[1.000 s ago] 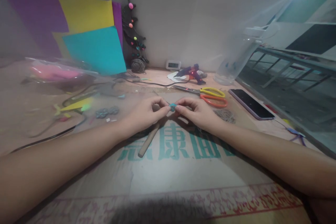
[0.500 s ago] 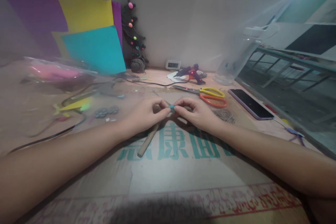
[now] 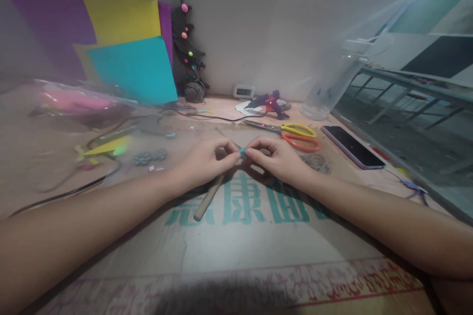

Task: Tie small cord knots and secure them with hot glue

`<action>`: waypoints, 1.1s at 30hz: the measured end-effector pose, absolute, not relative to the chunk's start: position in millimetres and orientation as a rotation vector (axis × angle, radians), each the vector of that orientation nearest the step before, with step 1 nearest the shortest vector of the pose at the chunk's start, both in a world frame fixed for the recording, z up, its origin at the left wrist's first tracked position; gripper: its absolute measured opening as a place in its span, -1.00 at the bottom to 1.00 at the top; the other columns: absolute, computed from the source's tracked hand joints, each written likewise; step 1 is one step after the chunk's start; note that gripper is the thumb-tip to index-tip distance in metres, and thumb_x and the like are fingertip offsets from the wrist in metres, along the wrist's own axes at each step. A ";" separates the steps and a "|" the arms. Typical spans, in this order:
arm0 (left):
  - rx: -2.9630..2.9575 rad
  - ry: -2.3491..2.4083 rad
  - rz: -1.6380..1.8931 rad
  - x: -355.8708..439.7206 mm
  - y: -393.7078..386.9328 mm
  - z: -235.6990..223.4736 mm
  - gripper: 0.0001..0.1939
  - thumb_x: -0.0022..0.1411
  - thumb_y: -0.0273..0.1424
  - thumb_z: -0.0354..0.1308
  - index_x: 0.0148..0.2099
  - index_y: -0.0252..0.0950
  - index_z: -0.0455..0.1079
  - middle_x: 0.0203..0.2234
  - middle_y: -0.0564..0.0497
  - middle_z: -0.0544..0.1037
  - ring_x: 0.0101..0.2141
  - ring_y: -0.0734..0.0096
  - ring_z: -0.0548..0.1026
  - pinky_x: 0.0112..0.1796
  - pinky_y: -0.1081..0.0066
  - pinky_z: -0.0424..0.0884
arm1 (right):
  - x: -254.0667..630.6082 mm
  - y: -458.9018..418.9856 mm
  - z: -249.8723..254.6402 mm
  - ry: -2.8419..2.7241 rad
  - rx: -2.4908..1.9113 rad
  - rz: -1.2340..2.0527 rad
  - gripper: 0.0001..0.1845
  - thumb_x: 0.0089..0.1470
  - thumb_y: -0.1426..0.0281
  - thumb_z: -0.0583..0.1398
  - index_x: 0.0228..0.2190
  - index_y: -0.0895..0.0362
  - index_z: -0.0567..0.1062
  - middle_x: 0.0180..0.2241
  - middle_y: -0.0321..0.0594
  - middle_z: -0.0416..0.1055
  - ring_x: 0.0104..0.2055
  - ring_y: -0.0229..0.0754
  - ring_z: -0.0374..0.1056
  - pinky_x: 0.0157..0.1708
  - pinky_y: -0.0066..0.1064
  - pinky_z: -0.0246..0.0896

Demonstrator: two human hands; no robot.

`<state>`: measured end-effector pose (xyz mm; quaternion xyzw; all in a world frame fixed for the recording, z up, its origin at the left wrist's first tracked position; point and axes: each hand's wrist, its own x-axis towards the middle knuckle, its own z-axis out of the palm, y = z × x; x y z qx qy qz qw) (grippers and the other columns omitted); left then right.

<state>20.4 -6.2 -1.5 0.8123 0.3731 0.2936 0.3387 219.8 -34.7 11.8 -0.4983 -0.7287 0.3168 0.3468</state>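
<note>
My left hand [image 3: 205, 160] and my right hand [image 3: 276, 157] meet fingertip to fingertip over the middle of the desk. Both pinch a small teal piece [image 3: 242, 150], mostly hidden by the fingers. A wooden stick [image 3: 208, 198] lies under my left hand on a cardboard sheet [image 3: 258, 241] printed with teal characters. The fingers of both hands are curled closed.
Yellow-and-orange scissors [image 3: 295, 135], a purple glue gun [image 3: 268, 102], a phone [image 3: 353, 146] and a twine coil [image 3: 316, 161] lie to the right. Coloured paper sheets [image 3: 129, 66] lean on the wall at left. Small grey rolled pieces [image 3: 150, 157] and black cable [image 3: 66, 192] lie left.
The fingertips of both hands have closed tighter over the teal piece, so less of it shows. The arms have stayed in place.
</note>
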 end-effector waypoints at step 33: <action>1.917 1.050 0.929 19.8 0.9 0.2 -0.74 0.23 -0.21 0.09 -0.18 -0.29 0.44 -0.31 -0.03 0.57 -0.25 0.26 0.53 -0.33 0.39 0.43 | 220.9 -34.7 6.1 -1.754 -1.221 1.017 -0.68 0.17 0.13 0.14 -0.40 0.15 0.36 -0.46 -0.25 0.49 -0.37 -0.19 0.52 -0.62 -0.56 0.20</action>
